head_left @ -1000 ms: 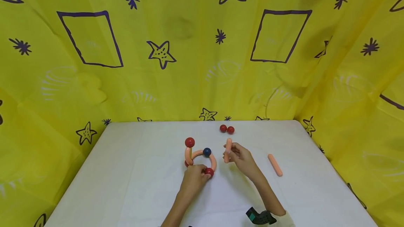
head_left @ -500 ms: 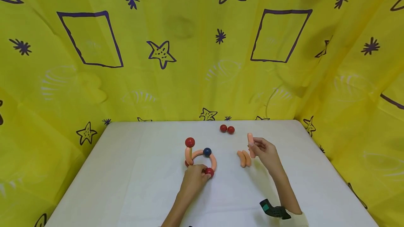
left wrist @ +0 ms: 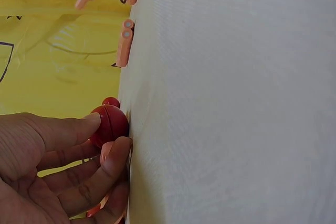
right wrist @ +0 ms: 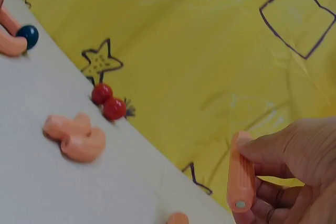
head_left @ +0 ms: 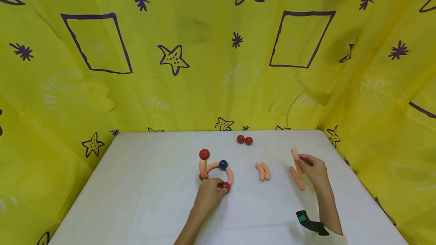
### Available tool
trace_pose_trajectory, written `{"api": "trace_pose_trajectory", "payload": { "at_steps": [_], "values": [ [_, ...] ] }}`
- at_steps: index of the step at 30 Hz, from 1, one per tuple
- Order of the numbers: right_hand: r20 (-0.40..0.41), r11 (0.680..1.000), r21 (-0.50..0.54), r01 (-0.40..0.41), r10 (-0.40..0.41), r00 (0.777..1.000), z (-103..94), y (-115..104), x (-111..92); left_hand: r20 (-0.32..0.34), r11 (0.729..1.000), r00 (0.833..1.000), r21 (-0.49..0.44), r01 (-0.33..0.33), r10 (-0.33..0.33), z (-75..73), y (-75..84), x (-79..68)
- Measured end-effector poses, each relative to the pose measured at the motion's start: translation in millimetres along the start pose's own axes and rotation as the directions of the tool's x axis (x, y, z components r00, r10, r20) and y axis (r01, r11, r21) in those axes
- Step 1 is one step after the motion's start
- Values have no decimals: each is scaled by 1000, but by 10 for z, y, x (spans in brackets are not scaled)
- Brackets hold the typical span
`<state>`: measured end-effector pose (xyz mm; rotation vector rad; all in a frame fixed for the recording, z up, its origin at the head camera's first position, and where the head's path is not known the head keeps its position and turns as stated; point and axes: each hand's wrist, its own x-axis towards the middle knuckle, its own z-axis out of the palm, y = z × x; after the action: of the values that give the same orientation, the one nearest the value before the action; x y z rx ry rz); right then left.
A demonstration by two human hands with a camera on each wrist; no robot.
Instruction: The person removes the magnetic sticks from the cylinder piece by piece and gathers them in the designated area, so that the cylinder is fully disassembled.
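My left hand (head_left: 208, 196) pinches a red ball (head_left: 225, 186) between thumb and fingers, low on the table. That ball belongs to a ring of curved peach rods (head_left: 229, 177) with a blue ball (head_left: 223, 165) at its far side. From the ring's left side a curved rod (head_left: 202, 168) stands up, topped by another red ball (head_left: 204, 154). Over on the right, my right hand (head_left: 315, 171) holds a straight peach rod (head_left: 294, 155) off the table. A round metallic spot shows on the end of this held rod (right wrist: 242, 174) in the right wrist view.
Below the held rod lies another straight peach rod (head_left: 297, 180). Two curved peach rods (head_left: 263, 171) lie side by side between the hands. A pair of red balls (head_left: 245, 140) sits near the back edge of the white table (head_left: 156, 192). A yellow patterned curtain (head_left: 204, 93) encloses it.
My right hand has moved rightward with the straight rod, away from the ring. The two curved rods it covered at first are now visible. My left hand stays on the red ball.
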<state>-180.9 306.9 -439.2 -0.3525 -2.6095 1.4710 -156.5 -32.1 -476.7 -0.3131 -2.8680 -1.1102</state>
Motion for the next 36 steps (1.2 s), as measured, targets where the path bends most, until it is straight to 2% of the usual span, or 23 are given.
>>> {"api": "trace_pose_trajectory", "payload": {
  "at_steps": [4, 8, 15, 36],
  "values": [
    [-6, 994, -99, -37, 37, 999, -79, 150, 2, 9, 1000, 1000, -11, 9, -9, -10, 8, -10],
    [39, 985, -155, -78, 85, 996, -111, 272, 34, 14, 1000, 1000, -16, 14, -14, -18, 15, -11],
    [78, 962, -266, -66, 90, 993, -110, 375, 66, 9, 1000, 1000, -15, 14, -14, -7, 7, -12],
    [80, 967, -223, -119, 140, 987, -51, 454, 83, 9, 1000, 1000, -12, 11, -11, -21, 17, -15]
  ]
}}
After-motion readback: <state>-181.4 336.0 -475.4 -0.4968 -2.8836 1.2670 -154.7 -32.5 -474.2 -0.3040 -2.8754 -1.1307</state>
